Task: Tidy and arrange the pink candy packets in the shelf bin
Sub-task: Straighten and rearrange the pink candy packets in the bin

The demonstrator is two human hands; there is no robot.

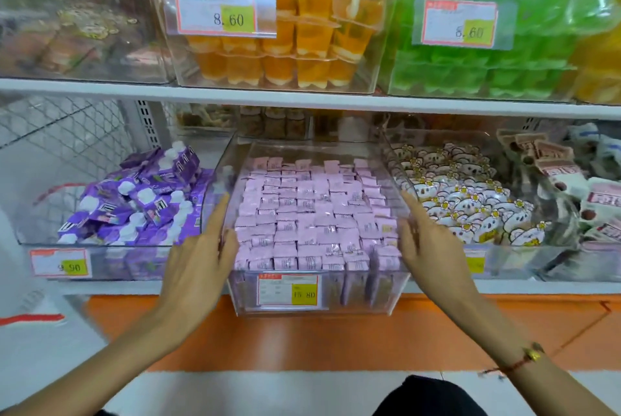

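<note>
1. The clear shelf bin (386, 294) is sitting on the lower white shelf (537, 288), its front jutting out past the shelf edge; every place below is given relative to this bin.
2. The pink candy packets (309, 210) are lying inside it in close rows, filling it almost wall to wall, mostly level; the nearest row is standing on edge against the front wall, above the price label (287, 290).
3. The left hand (198, 264) is resting flat against the bin's left wall, fingers straight and pointing inward, thumb near the rim; it is gripping nothing.
4. The right hand (426, 241) is mirroring it on the right wall, fingers extended along the plastic, curled round nothing. A bracelet (531, 353) is showing at that wrist.
5. Judgement: the palms are bracketing the bin to steady or slide it square on the shelf; the packets already look orderly.
6. Left of the bin, purple pouches (134, 204) are heaped in a neighbouring bin; to its right, white cartoon-face sweets (470, 204).
7. Above the bin, orange jelly cups (279, 46) and green jelly cups (487, 63) are filling the upper bins.
8. Below the bin, an orange band (302, 338) is running along the shelf base, then pale floor.
</note>
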